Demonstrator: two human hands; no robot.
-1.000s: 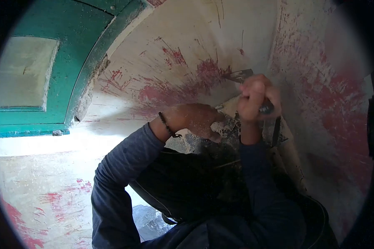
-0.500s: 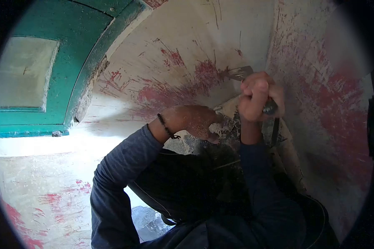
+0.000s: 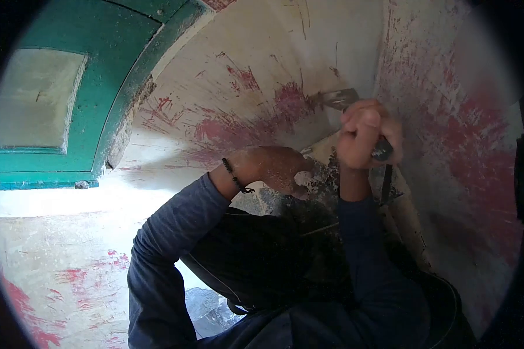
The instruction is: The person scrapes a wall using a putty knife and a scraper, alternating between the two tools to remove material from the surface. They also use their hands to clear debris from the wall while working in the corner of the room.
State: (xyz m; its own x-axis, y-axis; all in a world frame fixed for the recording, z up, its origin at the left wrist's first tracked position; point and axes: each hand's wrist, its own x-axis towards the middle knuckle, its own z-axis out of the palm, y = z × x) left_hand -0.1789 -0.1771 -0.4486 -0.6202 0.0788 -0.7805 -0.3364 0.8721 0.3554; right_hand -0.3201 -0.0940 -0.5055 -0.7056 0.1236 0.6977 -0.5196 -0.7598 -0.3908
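Note:
My right hand (image 3: pixel 364 136) is clenched on the dark handle of a scraper. Its metal blade (image 3: pixel 335 98) lies flat against the pale wall (image 3: pixel 256 64), at the edge of a red paint patch near the inner corner. My left hand (image 3: pixel 271 168), with a beaded bracelet at the wrist, grips the edge of a flat board (image 3: pixel 326 174) smeared with grey-white putty. The board sits just below and left of my right hand. Both sleeves are dark blue.
A green door frame (image 3: pixel 128 70) with a pale panel (image 3: pixel 35 99) stands to the left of the wall. The side wall (image 3: pixel 448 134) on the right is streaked with red paint and scrape marks. A bright ledge (image 3: pixel 70 200) runs below the frame.
My right hand has shifted slightly up and to the right, sliding the scraper blade along the wall. My left hand and the board have stayed almost still.

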